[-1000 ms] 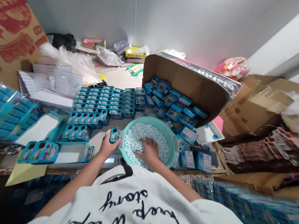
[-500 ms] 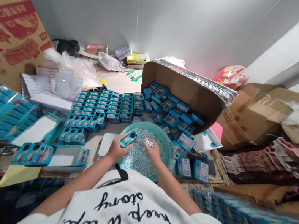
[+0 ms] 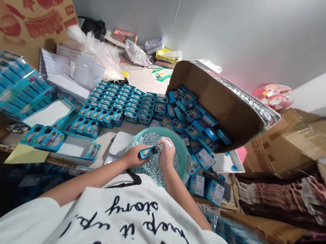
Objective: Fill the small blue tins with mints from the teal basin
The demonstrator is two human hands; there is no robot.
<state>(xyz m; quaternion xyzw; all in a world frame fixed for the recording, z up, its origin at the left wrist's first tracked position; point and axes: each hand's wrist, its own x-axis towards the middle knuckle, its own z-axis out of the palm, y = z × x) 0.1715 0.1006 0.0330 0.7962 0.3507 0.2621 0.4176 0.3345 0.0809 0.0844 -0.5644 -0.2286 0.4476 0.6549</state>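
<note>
My left hand (image 3: 134, 157) is closed around a small blue box (image 3: 146, 152), tilted over the left part of a green basin (image 3: 186, 147). Small pale blue pellets (image 3: 154, 174) fill the basin. Close beside the box, my right hand (image 3: 167, 156) is cupped and closed on a handful of the same pellets (image 3: 165, 142). Its fingers are at the box's right end; whether pellets are passing into the box cannot be made out.
Rows of blue boxes (image 3: 116, 99) stand left of the basin. A cardboard carton (image 3: 218, 94) on its side spills loose blue boxes (image 3: 194, 131). An open display tray (image 3: 74, 149) holds a few boxes at the front left. Wrapped blue packs (image 3: 6, 81) lie far left.
My right hand has lifted its pellets up to the box's end. My left hand has tipped the box toward the right hand. The camera view has turned left.
</note>
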